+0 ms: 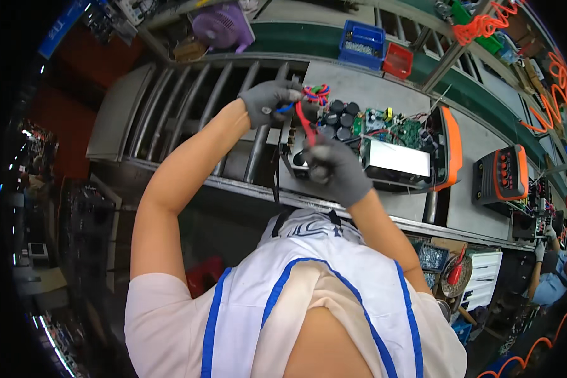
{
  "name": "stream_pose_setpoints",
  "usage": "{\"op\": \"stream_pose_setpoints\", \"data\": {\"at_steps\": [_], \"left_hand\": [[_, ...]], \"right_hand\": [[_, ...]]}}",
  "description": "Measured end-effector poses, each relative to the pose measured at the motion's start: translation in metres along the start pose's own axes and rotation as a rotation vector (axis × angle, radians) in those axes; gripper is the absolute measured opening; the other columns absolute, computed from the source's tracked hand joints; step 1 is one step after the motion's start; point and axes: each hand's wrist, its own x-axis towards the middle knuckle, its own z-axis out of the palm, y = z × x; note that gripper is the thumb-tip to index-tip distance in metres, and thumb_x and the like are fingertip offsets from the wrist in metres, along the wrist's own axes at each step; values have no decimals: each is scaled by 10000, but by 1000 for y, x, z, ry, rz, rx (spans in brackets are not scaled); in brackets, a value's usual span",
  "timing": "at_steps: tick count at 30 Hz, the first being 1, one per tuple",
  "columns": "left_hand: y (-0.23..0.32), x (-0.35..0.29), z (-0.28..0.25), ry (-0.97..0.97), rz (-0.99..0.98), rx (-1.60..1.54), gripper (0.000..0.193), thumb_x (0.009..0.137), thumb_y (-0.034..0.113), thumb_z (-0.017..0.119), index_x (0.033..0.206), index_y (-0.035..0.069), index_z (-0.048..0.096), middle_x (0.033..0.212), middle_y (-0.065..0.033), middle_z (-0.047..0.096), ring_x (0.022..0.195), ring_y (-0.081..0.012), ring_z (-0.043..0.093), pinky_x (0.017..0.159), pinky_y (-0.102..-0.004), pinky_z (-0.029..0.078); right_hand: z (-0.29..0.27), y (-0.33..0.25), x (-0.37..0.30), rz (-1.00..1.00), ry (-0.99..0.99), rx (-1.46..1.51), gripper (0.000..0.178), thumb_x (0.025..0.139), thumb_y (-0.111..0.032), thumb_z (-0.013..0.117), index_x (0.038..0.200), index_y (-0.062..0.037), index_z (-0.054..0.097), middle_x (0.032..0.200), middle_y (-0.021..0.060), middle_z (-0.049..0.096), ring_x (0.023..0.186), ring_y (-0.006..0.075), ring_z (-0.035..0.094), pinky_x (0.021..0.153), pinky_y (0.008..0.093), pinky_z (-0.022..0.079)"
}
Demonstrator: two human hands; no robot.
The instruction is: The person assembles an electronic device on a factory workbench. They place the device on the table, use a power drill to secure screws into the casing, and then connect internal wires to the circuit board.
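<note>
My left hand (269, 104), in a grey glove, pinches a blue wire (285, 108) beside a coiled bundle of red, blue and green wires (317, 94). My gloved right hand (334, 170) is closed around a slim red tool (307, 126) that slants up to the left fingertips; its exact kind is not clear. Both hands work over the left end of an opened electrical unit (444, 148) with an orange front frame. Inside it are black round capacitors (339, 120), a green circuit board (387, 129) and a silver metal block (398, 160).
Metal rollers (217, 94) run to the left. A second orange-and-black unit (503, 173) stands right, near another person (554, 271). Behind are a blue bin (362, 47), a red bin (398, 60) and a purple fan (222, 26). Orange coiled hoses (485, 25) hang upper right.
</note>
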Motion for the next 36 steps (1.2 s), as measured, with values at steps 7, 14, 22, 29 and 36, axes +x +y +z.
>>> {"op": "stream_pose_setpoints", "data": {"at_steps": [7, 14, 22, 29, 36], "left_hand": [[-23, -3, -21, 63, 116, 141, 338, 806, 114, 598, 1113, -16, 540, 891, -63, 613, 718, -97, 580, 626, -215, 470], [-17, -48, -13, 181, -22, 396, 191, 787, 158, 623, 880, -8, 635, 721, -49, 601, 657, -95, 555, 609, -241, 441], [-29, -75, -2, 109, 0, 296, 246, 866, 277, 558, 896, 37, 603, 693, -23, 568, 628, -105, 525, 577, -252, 411], [-63, -82, -4, 138, 59, -100, 238, 907, 268, 529, 978, 43, 562, 720, -35, 563, 608, -116, 546, 497, -230, 418], [-88, -77, -2, 148, 123, -321, 189, 907, 258, 528, 920, 71, 552, 672, -2, 530, 489, -69, 465, 417, -182, 348]], "right_hand": [[-31, -3, 2, -126, -109, 367, 230, 852, -163, 591, 1043, -43, 544, 776, 15, 522, 576, 65, 433, 477, 197, 348], [-13, 1, 4, -190, 102, -755, 147, 850, -169, 591, 888, -27, 591, 626, 25, 520, 560, 143, 504, 514, 304, 386], [-21, 29, 55, -440, 291, -1208, 176, 778, -206, 661, 848, -49, 621, 778, 176, 617, 757, 335, 598, 670, 415, 452], [-29, 38, 60, -421, 281, -1102, 168, 775, -175, 668, 875, -41, 657, 755, 135, 636, 668, 253, 606, 638, 354, 473], [-17, 38, 62, -276, 323, -708, 99, 814, -63, 620, 887, -6, 653, 706, 52, 621, 541, 72, 568, 474, 229, 448]]}}
